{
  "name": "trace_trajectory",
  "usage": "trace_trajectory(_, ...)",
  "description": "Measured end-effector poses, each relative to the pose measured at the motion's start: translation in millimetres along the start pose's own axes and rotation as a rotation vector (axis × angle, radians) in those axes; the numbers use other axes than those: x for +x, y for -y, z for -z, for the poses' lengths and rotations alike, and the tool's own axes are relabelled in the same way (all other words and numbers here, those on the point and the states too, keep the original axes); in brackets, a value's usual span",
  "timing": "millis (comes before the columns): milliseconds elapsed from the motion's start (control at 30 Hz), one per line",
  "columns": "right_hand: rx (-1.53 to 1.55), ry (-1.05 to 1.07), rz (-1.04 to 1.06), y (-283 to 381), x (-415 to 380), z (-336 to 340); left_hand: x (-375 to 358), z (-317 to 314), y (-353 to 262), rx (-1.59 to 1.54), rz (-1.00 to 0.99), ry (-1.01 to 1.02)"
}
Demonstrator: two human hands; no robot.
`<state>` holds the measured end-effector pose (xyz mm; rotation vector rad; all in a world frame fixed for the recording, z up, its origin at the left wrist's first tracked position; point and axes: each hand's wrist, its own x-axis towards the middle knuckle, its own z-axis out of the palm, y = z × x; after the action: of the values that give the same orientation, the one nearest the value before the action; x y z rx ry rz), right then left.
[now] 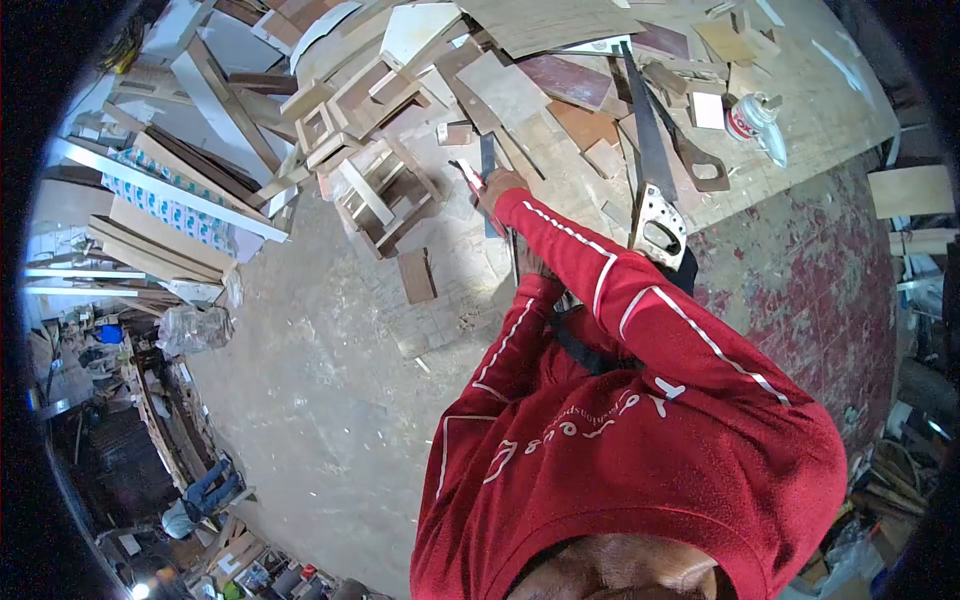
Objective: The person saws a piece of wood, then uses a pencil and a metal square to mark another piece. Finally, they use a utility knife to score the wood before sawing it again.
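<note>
My right hand reaches forward over the workbench, closed around a slim red tool with a dark tip. Beneath that hand runs a flat dark grey strip. Closer to my body, my left hand is low at the bench beside a thin dark edge; its fingers are mostly hidden by the right sleeve. Left of the hands stands a small wooden frame made of joined pieces. A brown wood block lies in front of it, and a small pale block sits beyond.
A handsaw with a pale handle and another with a brown handle lie to the right. Near them is a white and red container. Wood offcuts cover the far side. Boards are stacked left; a person is in the background.
</note>
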<state>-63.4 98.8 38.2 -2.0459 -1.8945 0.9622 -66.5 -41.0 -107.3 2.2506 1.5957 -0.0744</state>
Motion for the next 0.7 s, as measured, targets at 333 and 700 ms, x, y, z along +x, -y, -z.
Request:
trace_trajectory(333,-0.205,-0.151,0.174,-8.4,-2.0,-12.7,-12.0,23.2,-17.1,-0.119,0.113,0.061)
trace_trajectory(700,-0.481,0.187,0.316,-0.7,21.7,-1.7,-18.8,56.0,-27.2,-0.208,0.161,0.054)
